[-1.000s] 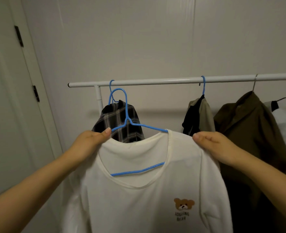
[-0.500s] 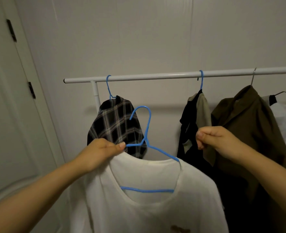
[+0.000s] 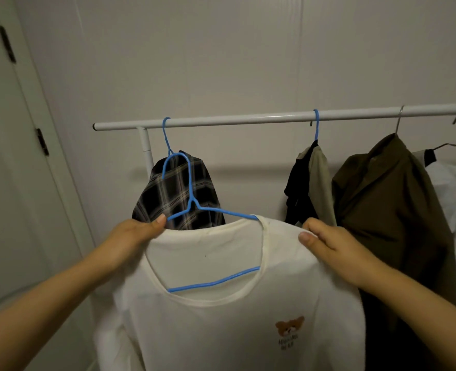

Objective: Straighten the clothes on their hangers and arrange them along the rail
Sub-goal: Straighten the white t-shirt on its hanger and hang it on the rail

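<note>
Across the wall behind runs a white rail (image 3: pixel 248 119), carrying a plaid shirt (image 3: pixel 178 194) at its left end, then a black and beige garment (image 3: pixel 312 183), an olive jacket (image 3: pixel 387 199) and a pale garment (image 3: pixel 454 199) at the right edge. Below the rail, off it, a cream T-shirt (image 3: pixel 226 333) with a bear print hangs on a blue hanger (image 3: pixel 192 207). The left hand (image 3: pixel 135 236) pinches the shirt's left shoulder; the right hand (image 3: pixel 331 245) has its grip pressed on the right shoulder fabric.

Dim flat light, soft focus, edges bowed
</note>
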